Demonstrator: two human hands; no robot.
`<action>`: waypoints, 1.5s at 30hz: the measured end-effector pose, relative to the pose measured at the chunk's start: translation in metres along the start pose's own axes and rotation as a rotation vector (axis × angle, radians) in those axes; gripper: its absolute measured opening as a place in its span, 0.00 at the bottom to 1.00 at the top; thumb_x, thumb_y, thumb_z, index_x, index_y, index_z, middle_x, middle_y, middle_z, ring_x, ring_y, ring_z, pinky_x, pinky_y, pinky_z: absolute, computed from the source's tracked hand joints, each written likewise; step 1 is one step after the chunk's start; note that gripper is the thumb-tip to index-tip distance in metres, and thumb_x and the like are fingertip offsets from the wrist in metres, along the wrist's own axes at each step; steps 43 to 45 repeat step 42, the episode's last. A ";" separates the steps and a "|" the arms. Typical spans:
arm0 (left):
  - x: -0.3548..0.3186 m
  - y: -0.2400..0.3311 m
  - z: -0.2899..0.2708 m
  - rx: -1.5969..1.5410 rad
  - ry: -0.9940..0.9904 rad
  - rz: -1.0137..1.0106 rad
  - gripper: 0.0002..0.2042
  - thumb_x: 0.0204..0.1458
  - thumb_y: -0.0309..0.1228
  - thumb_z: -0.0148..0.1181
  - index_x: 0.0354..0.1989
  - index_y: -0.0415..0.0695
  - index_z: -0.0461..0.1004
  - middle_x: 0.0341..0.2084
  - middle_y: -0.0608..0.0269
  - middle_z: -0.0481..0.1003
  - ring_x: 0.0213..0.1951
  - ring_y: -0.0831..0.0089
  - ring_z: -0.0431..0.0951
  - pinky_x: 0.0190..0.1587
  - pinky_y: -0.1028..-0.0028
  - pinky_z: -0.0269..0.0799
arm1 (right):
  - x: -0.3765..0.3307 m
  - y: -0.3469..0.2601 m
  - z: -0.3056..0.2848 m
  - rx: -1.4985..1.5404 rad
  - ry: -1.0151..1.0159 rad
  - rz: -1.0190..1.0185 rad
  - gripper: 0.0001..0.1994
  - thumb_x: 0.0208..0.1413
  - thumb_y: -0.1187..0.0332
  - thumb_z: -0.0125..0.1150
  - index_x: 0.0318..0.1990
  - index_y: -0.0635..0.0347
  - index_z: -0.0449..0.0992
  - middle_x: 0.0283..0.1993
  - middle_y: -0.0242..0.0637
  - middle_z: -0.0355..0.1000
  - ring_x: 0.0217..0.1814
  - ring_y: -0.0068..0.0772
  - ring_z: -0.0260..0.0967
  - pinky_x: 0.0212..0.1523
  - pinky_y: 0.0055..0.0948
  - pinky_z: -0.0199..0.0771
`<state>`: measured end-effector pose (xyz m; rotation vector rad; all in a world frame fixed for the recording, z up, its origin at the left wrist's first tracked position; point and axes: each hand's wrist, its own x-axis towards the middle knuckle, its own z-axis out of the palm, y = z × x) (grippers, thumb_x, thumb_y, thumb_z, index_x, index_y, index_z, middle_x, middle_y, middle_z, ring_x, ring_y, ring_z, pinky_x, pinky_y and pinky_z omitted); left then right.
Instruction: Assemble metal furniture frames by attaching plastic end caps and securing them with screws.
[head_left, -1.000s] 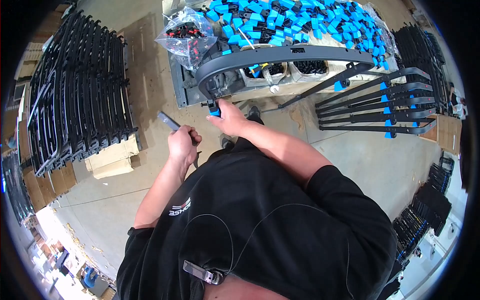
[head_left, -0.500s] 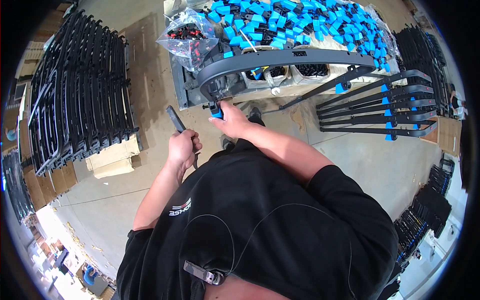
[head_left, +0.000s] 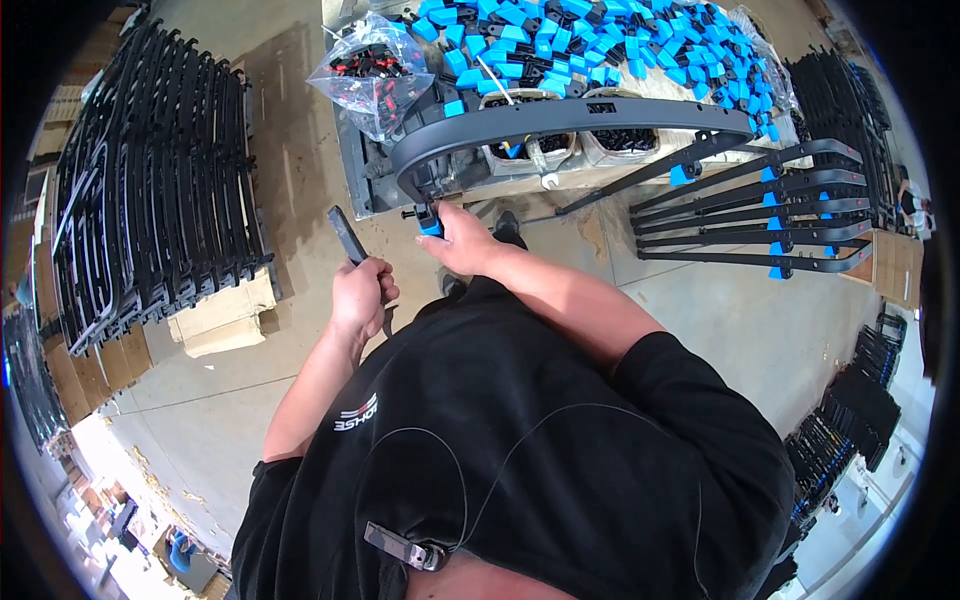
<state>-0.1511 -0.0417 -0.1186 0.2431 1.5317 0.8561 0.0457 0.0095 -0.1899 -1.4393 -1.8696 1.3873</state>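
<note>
My left hand [head_left: 362, 295] is closed round a dark, flat bar-like tool [head_left: 346, 236]. The bar's upper end points up and left, and a thin curved end shows below the fist. My right hand [head_left: 464, 240] grips a blue-and-black plastic fitting [head_left: 430, 222] at the near left end of a large curved black frame [head_left: 560, 115], with the thumb lying along its blue part. Some of the fingers are hidden behind the hand. From there the frame arches over the front of the worktable to the right. The bar and the fitting are apart.
A heap of blue-and-black fittings [head_left: 600, 45] covers the worktable's back. A clear bag of red and black parts [head_left: 375, 70] and bins of black parts [head_left: 620, 145] stand in front. Stacked black frames [head_left: 160, 180] stand left; several long black frame pieces [head_left: 740, 212] stick out right.
</note>
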 end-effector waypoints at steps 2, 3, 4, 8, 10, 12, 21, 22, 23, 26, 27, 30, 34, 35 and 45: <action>0.001 0.002 -0.004 0.016 -0.051 -0.026 0.01 0.58 0.20 0.49 0.36 0.35 0.65 0.25 0.60 0.68 0.21 0.75 0.66 0.21 0.72 0.65 | 0.001 -0.001 -0.002 0.022 -0.033 0.001 0.26 0.57 0.57 0.66 0.52 0.71 0.71 0.46 0.59 0.76 0.52 0.59 0.75 0.53 0.46 0.73; 0.000 0.001 -0.003 0.016 -0.052 -0.028 0.01 0.58 0.20 0.49 0.36 0.35 0.65 0.25 0.60 0.68 0.21 0.75 0.66 0.21 0.72 0.65 | 0.001 -0.002 -0.003 0.021 -0.033 0.003 0.26 0.57 0.57 0.66 0.52 0.71 0.71 0.46 0.59 0.76 0.52 0.59 0.75 0.53 0.46 0.73; -0.003 0.000 0.000 0.010 -0.069 -0.040 0.01 0.58 0.20 0.50 0.36 0.36 0.65 0.25 0.60 0.68 0.21 0.75 0.66 0.21 0.72 0.65 | 0.001 -0.004 -0.004 0.007 -0.038 0.007 0.25 0.57 0.57 0.66 0.52 0.71 0.71 0.46 0.59 0.76 0.52 0.59 0.75 0.53 0.46 0.73; -0.012 -0.007 0.008 0.038 -0.122 -0.037 0.02 0.58 0.20 0.50 0.36 0.36 0.64 0.25 0.59 0.68 0.20 0.75 0.66 0.21 0.72 0.64 | 0.000 -0.005 0.000 -0.013 -0.004 0.009 0.24 0.56 0.58 0.65 0.51 0.71 0.72 0.46 0.60 0.76 0.52 0.60 0.75 0.54 0.46 0.73; -0.012 -0.006 0.006 0.053 -0.155 -0.047 0.03 0.58 0.19 0.50 0.36 0.37 0.64 0.25 0.59 0.68 0.20 0.75 0.66 0.21 0.72 0.64 | 0.001 -0.004 -0.001 -0.027 -0.002 0.005 0.23 0.55 0.59 0.65 0.50 0.71 0.72 0.46 0.60 0.76 0.53 0.60 0.75 0.54 0.46 0.73; -0.010 -0.005 0.005 0.068 -0.189 -0.057 0.03 0.58 0.19 0.51 0.37 0.37 0.63 0.25 0.59 0.68 0.20 0.75 0.67 0.20 0.72 0.64 | 0.001 -0.004 -0.002 -0.042 0.000 0.001 0.23 0.55 0.59 0.65 0.50 0.70 0.72 0.46 0.60 0.76 0.53 0.60 0.75 0.54 0.46 0.73; -0.001 -0.001 -0.010 0.058 -0.073 0.052 0.04 0.58 0.22 0.51 0.38 0.39 0.62 0.20 0.63 0.67 0.17 0.75 0.65 0.18 0.72 0.62 | 0.002 -0.009 -0.005 -0.064 -0.042 0.020 0.21 0.55 0.60 0.64 0.48 0.69 0.72 0.45 0.59 0.76 0.53 0.60 0.74 0.53 0.48 0.73; -0.004 0.000 -0.008 0.056 -0.072 0.051 0.04 0.58 0.22 0.51 0.38 0.39 0.62 0.20 0.63 0.67 0.17 0.75 0.65 0.18 0.72 0.62 | 0.001 -0.011 -0.005 -0.071 -0.051 0.034 0.21 0.55 0.60 0.64 0.48 0.69 0.72 0.45 0.59 0.76 0.52 0.60 0.74 0.53 0.48 0.73; -0.008 -0.001 -0.007 0.176 -0.129 0.039 0.04 0.58 0.22 0.51 0.37 0.40 0.63 0.20 0.63 0.67 0.17 0.75 0.66 0.18 0.72 0.63 | 0.001 -0.012 -0.005 -0.078 -0.060 0.048 0.21 0.55 0.60 0.64 0.48 0.69 0.72 0.44 0.59 0.77 0.52 0.60 0.75 0.53 0.48 0.73; -0.037 0.012 0.008 0.444 -0.410 -0.046 0.05 0.57 0.22 0.53 0.37 0.41 0.63 0.20 0.64 0.67 0.18 0.74 0.68 0.20 0.73 0.63 | 0.001 -0.008 -0.001 -0.111 -0.049 0.048 0.22 0.55 0.59 0.64 0.49 0.69 0.72 0.44 0.59 0.77 0.51 0.61 0.75 0.52 0.49 0.73; -0.042 0.016 0.010 0.443 -0.350 -0.096 0.05 0.57 0.22 0.53 0.37 0.40 0.63 0.20 0.64 0.67 0.18 0.74 0.67 0.20 0.73 0.63 | -0.001 -0.006 -0.001 -0.113 -0.050 0.049 0.22 0.55 0.59 0.64 0.49 0.69 0.72 0.44 0.59 0.77 0.51 0.61 0.75 0.52 0.49 0.73; -0.027 0.009 -0.005 0.140 -0.254 -0.078 0.05 0.56 0.21 0.52 0.37 0.39 0.63 0.20 0.63 0.66 0.18 0.75 0.65 0.21 0.74 0.62 | 0.007 -0.004 -0.002 -0.087 -0.022 0.041 0.23 0.56 0.58 0.64 0.50 0.70 0.71 0.45 0.59 0.77 0.52 0.60 0.75 0.53 0.48 0.73; 0.002 -0.007 -0.009 -0.230 0.029 -0.073 0.03 0.57 0.21 0.52 0.36 0.39 0.64 0.21 0.62 0.66 0.19 0.76 0.64 0.19 0.73 0.59 | 0.002 -0.005 0.000 -0.112 -0.035 0.031 0.25 0.56 0.57 0.64 0.52 0.70 0.70 0.47 0.59 0.76 0.53 0.59 0.74 0.54 0.48 0.73; -0.008 -0.002 0.001 -0.230 0.028 -0.073 0.03 0.57 0.21 0.52 0.36 0.39 0.64 0.21 0.62 0.66 0.19 0.76 0.64 0.19 0.73 0.59 | 0.002 -0.007 -0.001 -0.104 -0.047 0.044 0.25 0.56 0.57 0.64 0.52 0.71 0.70 0.48 0.59 0.76 0.54 0.59 0.74 0.54 0.47 0.73; -0.035 0.020 0.012 -0.028 -0.439 -0.136 0.06 0.56 0.19 0.54 0.38 0.42 0.64 0.26 0.61 0.69 0.19 0.78 0.65 0.18 0.77 0.59 | 0.009 -0.003 0.000 -0.110 -0.037 0.048 0.25 0.56 0.57 0.65 0.53 0.69 0.70 0.48 0.58 0.76 0.54 0.60 0.74 0.55 0.47 0.73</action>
